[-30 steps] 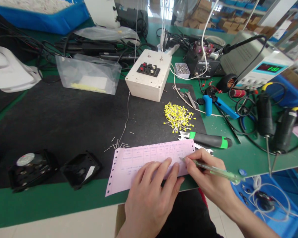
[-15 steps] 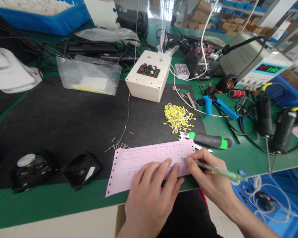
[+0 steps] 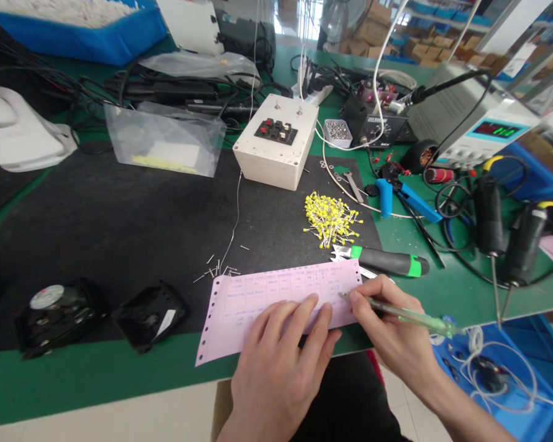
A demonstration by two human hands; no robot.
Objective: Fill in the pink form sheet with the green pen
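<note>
A pink printed form (image 3: pixel 230 325) with punched holes along its side edges lies at the front of the bench. Spread fingers of my left hand (image 3: pixel 288 356) rest flat on its lower middle. My right hand (image 3: pixel 394 325) grips a translucent green pen (image 3: pixel 415 317), its tip on or just over the right part of the sheet. Behind the form's right end lies a green-and-black handled tool (image 3: pixel 387 260), its metal head partly covered by the paper. Just beyond is a pile of small yellow-headed parts with metal leads (image 3: pixel 330 216).
A white box with switches and terminals (image 3: pixel 276 147) stands at the centre back. Two black housings (image 3: pixel 152 313) lie at the left front. Blue-handled pliers (image 3: pixel 405 193), soldering-iron-like tools (image 3: pixel 491 215) and a power supply (image 3: pixel 483 123) occupy the right. A blue bin (image 3: pixel 529 393) sits below the edge.
My right hand and the pen have shifted very slightly over the form. My left hand and the sheet stay in place.
</note>
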